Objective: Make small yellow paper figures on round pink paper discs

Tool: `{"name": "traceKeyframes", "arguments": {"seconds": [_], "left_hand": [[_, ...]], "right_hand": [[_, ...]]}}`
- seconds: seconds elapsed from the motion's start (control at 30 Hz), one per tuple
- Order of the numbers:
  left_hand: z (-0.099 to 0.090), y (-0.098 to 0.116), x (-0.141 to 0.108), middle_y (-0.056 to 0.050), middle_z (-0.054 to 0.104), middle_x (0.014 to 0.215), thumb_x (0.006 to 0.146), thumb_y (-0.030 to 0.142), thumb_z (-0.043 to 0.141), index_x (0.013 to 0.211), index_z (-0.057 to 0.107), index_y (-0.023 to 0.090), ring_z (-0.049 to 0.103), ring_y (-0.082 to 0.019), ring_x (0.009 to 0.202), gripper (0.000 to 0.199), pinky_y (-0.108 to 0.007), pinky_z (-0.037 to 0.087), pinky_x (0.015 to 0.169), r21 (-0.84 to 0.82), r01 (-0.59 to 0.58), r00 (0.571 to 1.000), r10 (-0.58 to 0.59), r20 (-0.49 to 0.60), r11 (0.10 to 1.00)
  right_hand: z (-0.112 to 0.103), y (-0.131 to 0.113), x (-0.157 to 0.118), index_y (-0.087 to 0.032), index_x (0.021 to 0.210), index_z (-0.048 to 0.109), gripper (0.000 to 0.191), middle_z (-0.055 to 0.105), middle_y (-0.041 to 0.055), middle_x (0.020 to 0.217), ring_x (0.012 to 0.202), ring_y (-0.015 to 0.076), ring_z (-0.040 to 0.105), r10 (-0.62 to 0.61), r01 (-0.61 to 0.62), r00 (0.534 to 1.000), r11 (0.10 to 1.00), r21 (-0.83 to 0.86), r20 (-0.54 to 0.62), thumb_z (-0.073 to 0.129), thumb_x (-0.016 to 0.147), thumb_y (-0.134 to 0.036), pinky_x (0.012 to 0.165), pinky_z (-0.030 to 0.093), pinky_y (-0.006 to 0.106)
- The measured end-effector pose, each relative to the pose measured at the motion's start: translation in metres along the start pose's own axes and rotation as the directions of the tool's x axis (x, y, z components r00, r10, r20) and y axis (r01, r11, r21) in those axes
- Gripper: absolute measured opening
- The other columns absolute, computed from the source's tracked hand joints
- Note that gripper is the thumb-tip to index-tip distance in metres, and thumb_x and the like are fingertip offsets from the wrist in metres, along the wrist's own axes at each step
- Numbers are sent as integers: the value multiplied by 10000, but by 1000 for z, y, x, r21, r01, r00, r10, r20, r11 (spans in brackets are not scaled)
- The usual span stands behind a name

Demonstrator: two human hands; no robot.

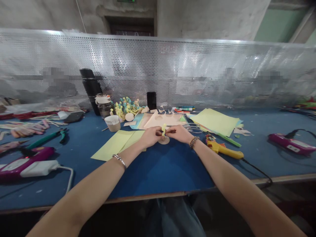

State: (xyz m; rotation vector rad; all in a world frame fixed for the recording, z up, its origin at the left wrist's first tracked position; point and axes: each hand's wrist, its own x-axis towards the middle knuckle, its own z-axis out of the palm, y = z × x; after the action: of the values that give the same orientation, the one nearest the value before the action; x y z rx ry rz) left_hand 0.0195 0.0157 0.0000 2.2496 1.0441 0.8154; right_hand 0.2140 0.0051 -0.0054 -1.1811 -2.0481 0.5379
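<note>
Both my hands meet over the blue table. Between their fingertips stands a small yellow paper piece (164,128) above a pale round disc (164,140). My left hand (151,136) has its thumb and fingers pinched on the left side of the yellow piece. On the right side, my right hand (180,133) is closed in a pinch near the same piece; whether it grips it is too small to tell. Yellow paper sheets (111,144) lie beside my left hand. Beyond the hands are peach paper sheets (158,121) with cut-outs.
A yellow glue gun (228,152) and green strip (229,140) lie right. Behind left are a paper cup (113,124), a jar (104,105), a black bottle (91,89) and small paper figures (127,107). Pliers (45,140) and purple power strips (291,144) flank the table.
</note>
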Motion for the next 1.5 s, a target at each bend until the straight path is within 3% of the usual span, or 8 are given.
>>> {"name": "traceKeyframes", "arguments": {"seconds": [0.4, 0.77, 0.97, 1.13, 1.5], "left_hand": [[0, 2, 0, 24, 650, 692, 655, 222, 644, 689, 538, 187, 608, -158, 677, 117, -238, 399, 584, 2, 19, 1000, -19, -13, 1000], [-1, 2, -1, 30, 658, 673, 646, 217, 663, 660, 519, 187, 606, -151, 654, 147, -230, 386, 565, -4, 27, 999, -27, -20, 1000], [1, -2, 1, 7, 700, 780, 645, 214, 642, 805, 608, 191, 651, -173, 742, 165, -243, 443, 622, -73, 33, 999, -31, 15, 997], [0, -1, 1, 4, 698, 749, 646, 228, 656, 754, 592, 185, 648, -171, 720, 133, -242, 448, 614, -25, 44, 999, -44, 7, 999], [-4, -1, -3, -28, 737, 859, 698, 246, 652, 1057, 638, 197, 689, -205, 826, 363, -284, 495, 725, -37, 10, 999, -8, 50, 999]], "right_hand": [[4, -1, 1, -165, 820, 754, 130, 727, 58, 843, 757, 156, 652, -35, 35, 994, 999, -6, -102, 675, 759, -247, 719, 487, 261], [3, -5, -1, -163, 838, 758, 163, 734, 53, 855, 765, 154, 656, -67, 65, 993, 998, -22, -99, 609, 780, -200, 728, 492, 255], [4, -5, -1, -167, 840, 755, 163, 738, 52, 858, 769, 159, 665, -61, 61, 994, 998, -7, -92, 627, 782, -250, 727, 504, 259], [4, -2, 0, -157, 848, 752, 172, 742, 52, 854, 769, 162, 668, -56, 54, 996, 998, -29, -65, 607, 788, -228, 722, 504, 259], [4, 3, -1, -174, 899, 758, 203, 750, 40, 873, 770, 159, 671, 16, -10, 998, 996, -94, 56, 609, 762, -189, 725, 503, 252]]}}
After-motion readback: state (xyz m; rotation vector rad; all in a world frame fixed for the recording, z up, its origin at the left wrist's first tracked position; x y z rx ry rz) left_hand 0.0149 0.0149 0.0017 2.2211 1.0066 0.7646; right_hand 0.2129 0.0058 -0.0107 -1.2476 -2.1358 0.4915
